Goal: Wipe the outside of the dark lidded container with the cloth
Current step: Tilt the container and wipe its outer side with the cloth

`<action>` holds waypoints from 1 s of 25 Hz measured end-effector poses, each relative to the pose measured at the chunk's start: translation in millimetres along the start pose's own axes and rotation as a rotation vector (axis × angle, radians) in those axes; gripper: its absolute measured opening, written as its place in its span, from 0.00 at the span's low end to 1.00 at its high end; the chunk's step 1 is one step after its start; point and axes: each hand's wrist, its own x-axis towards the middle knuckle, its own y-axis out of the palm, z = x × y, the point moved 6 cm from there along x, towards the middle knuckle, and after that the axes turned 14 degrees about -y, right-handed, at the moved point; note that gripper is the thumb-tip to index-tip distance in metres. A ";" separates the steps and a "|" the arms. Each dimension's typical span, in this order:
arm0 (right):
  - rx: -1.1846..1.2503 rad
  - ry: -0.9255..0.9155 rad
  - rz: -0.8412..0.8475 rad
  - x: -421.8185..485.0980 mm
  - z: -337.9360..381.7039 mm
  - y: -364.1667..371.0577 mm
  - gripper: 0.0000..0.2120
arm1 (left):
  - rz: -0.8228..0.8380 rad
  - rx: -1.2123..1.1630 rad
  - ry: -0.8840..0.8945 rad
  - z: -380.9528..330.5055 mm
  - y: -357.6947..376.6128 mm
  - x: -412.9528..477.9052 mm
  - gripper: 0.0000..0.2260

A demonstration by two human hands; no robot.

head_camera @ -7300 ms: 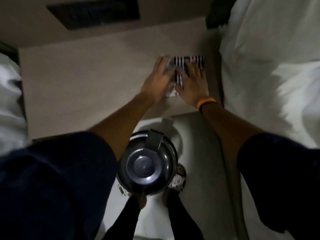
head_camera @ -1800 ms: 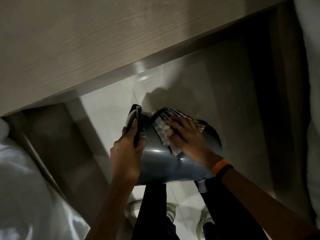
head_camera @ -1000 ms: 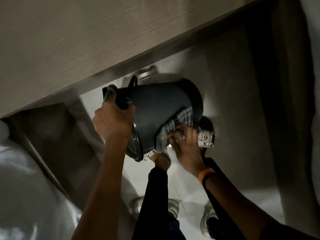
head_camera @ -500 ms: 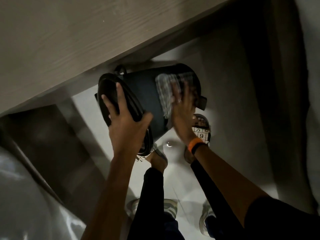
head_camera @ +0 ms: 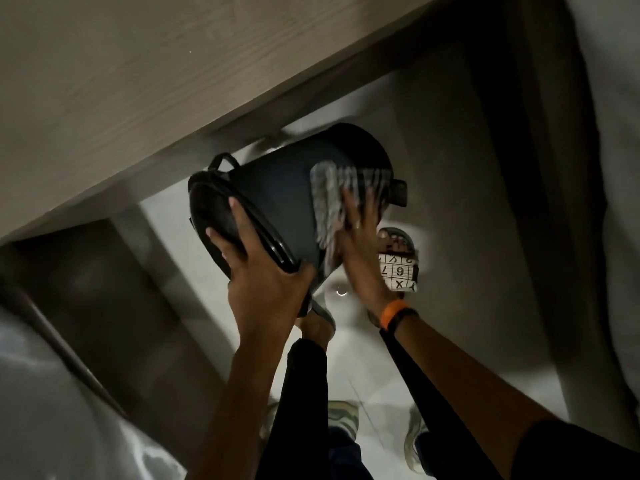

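A left hand (head_camera: 263,282) is gripping the lid end of a dark container (head_camera: 287,206), fingers spread flat across the lid (head_camera: 221,220) and thumb hooking under its rim, so the lid is being held shut by the palm. The container is hanging in the air, tipped on its side, with its base pointing away from that grip and up toward a pale wooden tabletop (head_camera: 138,74) just beyond it. On the side wall, just past the left hand, a right hand (head_camera: 360,244) is pressing a striped cloth (head_camera: 339,199) flat against the container with open, extended fingers; the cloth is blurred, suggesting it is sliding. An orange wristband (head_camera: 391,313) is sitting on the right wrist. Below both hands are pale floor tiles (head_camera: 446,188) and feet in sandals (head_camera: 398,268). One sandal strap is showing a grid of characters; "6", "7", "X" and "Y" are readable, the rest too small. No brand is visible on the container. As a judgement, the whole weight is resting on one hand at the lid: if the wiping hand is pushing hard, the container could be twisting out of that grip, or the lid could be popping loose and dropping onto the feet below.
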 end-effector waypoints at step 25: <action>-0.096 -0.072 0.028 53.4 10.9 6.2 0.29 | -0.076 0.073 -0.037 -15.3 -14.6 8.2 0.52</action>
